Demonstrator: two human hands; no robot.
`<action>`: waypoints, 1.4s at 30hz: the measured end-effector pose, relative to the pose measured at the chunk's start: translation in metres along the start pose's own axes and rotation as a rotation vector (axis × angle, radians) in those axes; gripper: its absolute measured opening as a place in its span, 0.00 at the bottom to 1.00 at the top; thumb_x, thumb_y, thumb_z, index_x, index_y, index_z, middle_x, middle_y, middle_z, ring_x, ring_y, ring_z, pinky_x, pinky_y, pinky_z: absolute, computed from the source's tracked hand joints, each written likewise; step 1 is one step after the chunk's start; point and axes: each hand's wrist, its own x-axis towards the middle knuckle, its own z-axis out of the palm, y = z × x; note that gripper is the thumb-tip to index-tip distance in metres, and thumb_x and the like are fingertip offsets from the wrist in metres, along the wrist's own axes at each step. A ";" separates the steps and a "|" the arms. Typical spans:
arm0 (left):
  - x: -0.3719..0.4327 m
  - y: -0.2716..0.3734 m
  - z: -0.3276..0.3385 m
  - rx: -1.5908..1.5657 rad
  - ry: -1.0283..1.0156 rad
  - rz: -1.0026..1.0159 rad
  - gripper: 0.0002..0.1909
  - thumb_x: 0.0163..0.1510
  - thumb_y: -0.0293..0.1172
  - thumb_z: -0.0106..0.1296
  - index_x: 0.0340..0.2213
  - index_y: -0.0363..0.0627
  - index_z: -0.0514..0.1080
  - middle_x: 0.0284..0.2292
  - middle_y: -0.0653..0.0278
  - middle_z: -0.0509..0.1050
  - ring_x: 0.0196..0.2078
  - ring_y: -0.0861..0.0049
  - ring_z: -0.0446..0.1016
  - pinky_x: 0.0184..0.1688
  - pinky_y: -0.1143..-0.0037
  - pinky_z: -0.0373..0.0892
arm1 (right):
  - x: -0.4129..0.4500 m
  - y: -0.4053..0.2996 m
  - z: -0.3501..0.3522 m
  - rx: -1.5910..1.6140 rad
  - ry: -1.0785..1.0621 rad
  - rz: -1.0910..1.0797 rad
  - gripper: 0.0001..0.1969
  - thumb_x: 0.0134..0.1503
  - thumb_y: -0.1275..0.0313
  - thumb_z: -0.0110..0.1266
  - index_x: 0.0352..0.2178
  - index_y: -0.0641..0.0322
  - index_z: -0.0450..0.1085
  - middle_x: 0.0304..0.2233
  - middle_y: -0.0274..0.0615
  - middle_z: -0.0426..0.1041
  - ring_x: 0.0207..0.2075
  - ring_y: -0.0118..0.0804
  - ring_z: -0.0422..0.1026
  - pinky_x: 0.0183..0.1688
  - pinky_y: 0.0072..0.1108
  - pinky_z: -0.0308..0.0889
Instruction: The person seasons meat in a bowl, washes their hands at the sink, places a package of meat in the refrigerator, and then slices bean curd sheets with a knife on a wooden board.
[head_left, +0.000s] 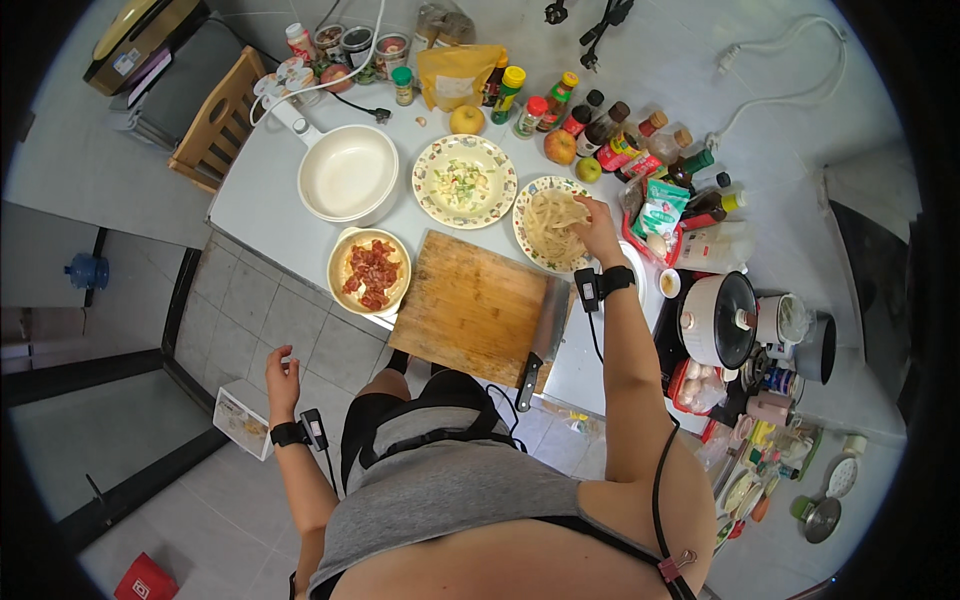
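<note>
My right hand (596, 231) is over the right rim of a patterned plate (528, 253) heaped with pale noodle-like strips (553, 225). Its fingertips reach onto the strips; whether they pinch any is unclear. My left hand (283, 381) hangs over the floor, left of the table, with nothing in it and its fingers loosely apart. A second patterned plate (426, 201) carries chopped scallion and pale pieces (459, 183). Sliced raw meat (372, 274) lies in a cream bowl with small handles (334, 264). Before me is a wooden cutting board (472, 304), with a cleaver (547, 330) along its right edge.
A white long-handled pan (348, 169) stands at the back left. Sauce bottles (600, 131), apples (560, 146) and a yellow pouch (459, 75) line the table's far side. To the right are a lidded pot (716, 319), a small cup (669, 282) and a red basket of eggs (697, 386).
</note>
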 end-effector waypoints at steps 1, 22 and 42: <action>-0.001 -0.001 0.000 -0.004 0.013 0.000 0.15 0.49 0.21 0.48 0.41 0.39 0.67 0.41 0.58 0.68 0.38 0.70 0.70 0.37 0.75 0.68 | 0.000 0.000 -0.003 -0.046 -0.063 0.012 0.34 0.36 0.76 0.61 0.50 0.49 0.62 0.45 0.54 0.62 0.48 0.52 0.61 0.52 0.32 0.58; -0.004 -0.009 0.005 0.024 0.015 -0.036 0.16 0.49 0.23 0.48 0.42 0.39 0.67 0.39 0.60 0.70 0.34 0.75 0.70 0.36 0.77 0.67 | 0.012 -0.008 0.001 -0.071 0.117 0.008 0.27 0.31 0.79 0.61 0.39 0.57 0.70 0.34 0.50 0.66 0.38 0.49 0.68 0.44 0.29 0.64; 0.163 0.145 -0.045 -0.011 -0.032 0.407 0.16 0.48 0.23 0.50 0.41 0.39 0.67 0.40 0.57 0.69 0.37 0.70 0.71 0.35 0.75 0.70 | -0.056 -0.077 0.000 -0.093 0.404 -0.071 0.13 0.46 0.79 0.52 0.37 0.64 0.70 0.25 0.44 0.70 0.27 0.36 0.69 0.33 0.23 0.66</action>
